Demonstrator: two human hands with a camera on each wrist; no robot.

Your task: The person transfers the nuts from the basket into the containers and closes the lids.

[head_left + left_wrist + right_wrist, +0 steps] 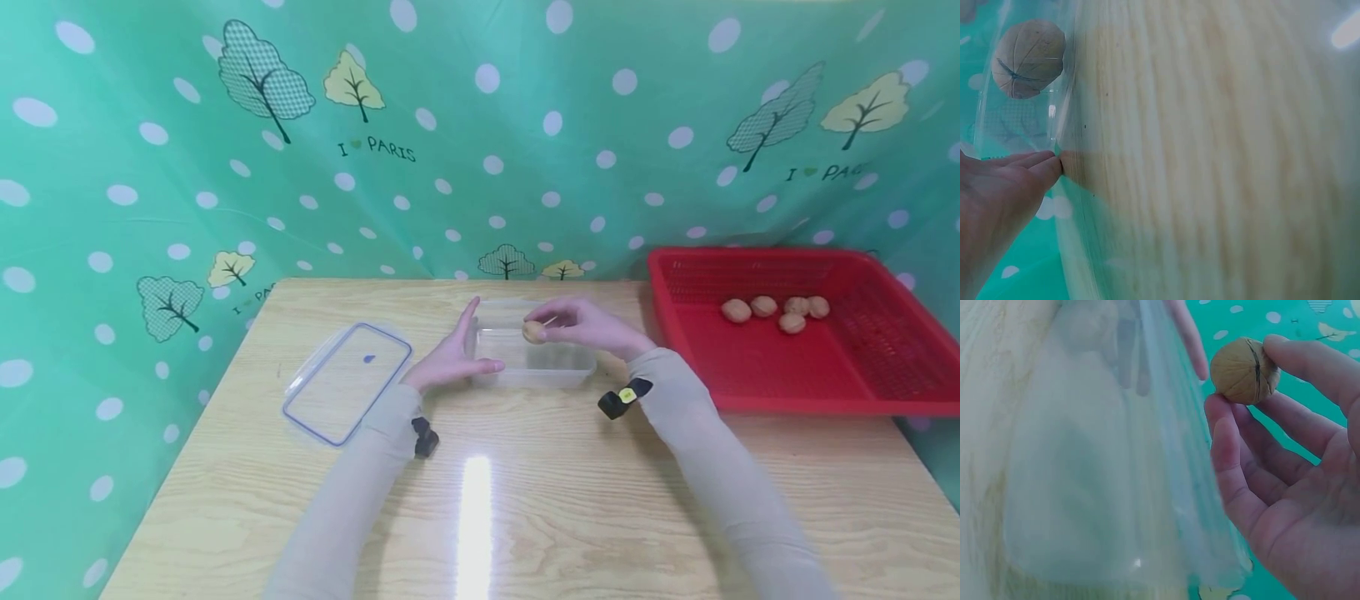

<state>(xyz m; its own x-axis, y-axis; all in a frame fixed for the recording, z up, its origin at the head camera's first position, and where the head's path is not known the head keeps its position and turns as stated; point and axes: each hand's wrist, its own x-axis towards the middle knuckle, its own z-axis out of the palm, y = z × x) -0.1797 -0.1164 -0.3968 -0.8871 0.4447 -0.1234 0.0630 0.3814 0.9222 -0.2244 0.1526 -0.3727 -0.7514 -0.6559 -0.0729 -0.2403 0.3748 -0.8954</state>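
A clear plastic container (536,377) lies on the table. My left hand (453,358) rests at its left end, fingers straight along that side and thumb spread toward the front rim. In the left wrist view, the straight fingers (1038,164) meet the clear wall, and a walnut (1029,59) shows near them. My right hand (585,323) pinches a walnut (533,332) between thumb and fingertips over the container. That walnut (1245,370), round and tan with a dark seam, shows plainly in the right wrist view beside the container's translucent wall (1097,469).
A clear lid (347,383) with a blue seal lies on the table to the left. At the right stands a red plastic basket (772,367) with several walnuts (792,322) toward its back. A green patterned curtain (450,150) hangs behind the table (570,500).
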